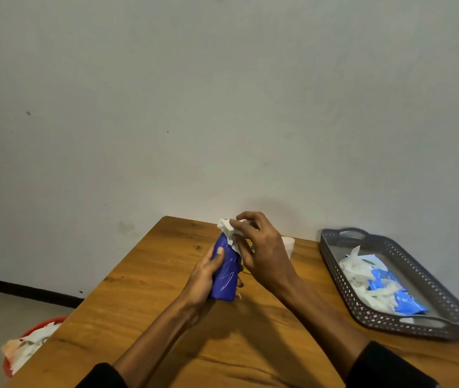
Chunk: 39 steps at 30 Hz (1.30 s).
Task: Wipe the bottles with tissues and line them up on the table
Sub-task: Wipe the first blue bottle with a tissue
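A blue bottle is held tilted above the wooden table, with my left hand wrapped around its lower body. My right hand pinches a crumpled white tissue against the bottle's top end, which the tissue and fingers hide. A pale pinkish bottle stands on the table just behind my right hand, mostly hidden by it.
A grey perforated tray at the right holds a blue tissue pack and loose white tissues. A red bin with used tissues stands on the floor at the lower left. The wall runs right behind the table.
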Each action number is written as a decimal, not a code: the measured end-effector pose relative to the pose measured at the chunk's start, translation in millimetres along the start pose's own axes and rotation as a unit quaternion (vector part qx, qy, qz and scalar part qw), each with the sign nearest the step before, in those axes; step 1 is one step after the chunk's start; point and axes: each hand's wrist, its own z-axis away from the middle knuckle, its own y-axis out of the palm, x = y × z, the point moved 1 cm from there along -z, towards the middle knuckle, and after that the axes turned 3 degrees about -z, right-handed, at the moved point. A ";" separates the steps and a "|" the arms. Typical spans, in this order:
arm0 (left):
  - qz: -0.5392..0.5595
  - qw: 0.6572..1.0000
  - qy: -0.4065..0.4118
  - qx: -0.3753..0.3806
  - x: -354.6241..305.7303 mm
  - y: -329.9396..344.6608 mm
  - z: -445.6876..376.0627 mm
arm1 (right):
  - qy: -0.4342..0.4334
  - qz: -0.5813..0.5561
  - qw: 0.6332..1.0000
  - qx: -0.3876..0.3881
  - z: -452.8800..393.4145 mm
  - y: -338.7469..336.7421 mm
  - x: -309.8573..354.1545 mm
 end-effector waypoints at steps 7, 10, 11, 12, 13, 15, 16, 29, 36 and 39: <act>0.061 0.997 -0.023 -0.029 -1.6 13.0 1.8 | -0.107 0.164 0.980 0.024 16.6 -6.7 9.9; 0.072 0.997 -0.024 -0.034 -2.9 13.9 2.2 | -0.149 0.190 0.970 0.030 25.1 -7.7 10.6; 0.056 0.998 -0.021 -0.031 -2.5 13.8 2.5 | -0.152 0.201 0.967 0.025 22.5 -10.6 8.4; 0.036 0.999 -0.018 -0.029 -2.2 14.0 3.0 | -0.152 0.210 0.966 0.018 17.2 -14.4 5.3; 0.018 0.999 -0.017 -0.027 -2.4 14.7 3.8 | -0.145 0.215 0.966 0.011 10.2 -18.4 2.1; -0.008 1.000 -0.019 -0.020 -2.3 15.5 3.9 | -0.120 0.221 0.968 -0.004 -5.3 -26.3 -3.3; -0.019 0.999 -0.018 -0.019 -2.2 15.5 3.5 | -0.105 0.223 0.969 -0.010 -11.6 -29.0 -4.7; -0.054 0.998 0.008 -0.024 1.6 18.7 2.7 | -0.098 0.253 0.963 0.007 -9.7 -32.9 -8.8; -0.014 0.999 -0.001 -0.030 -1.1 22.6 3.6 | -0.115 0.220 0.969 0.014 16.8 -20.2 5.4; 0.020 0.999 -0.012 -0.034 -1.0 23.3 6.0 | -0.138 0.204 0.968 0.038 27.7 -15.2 9.8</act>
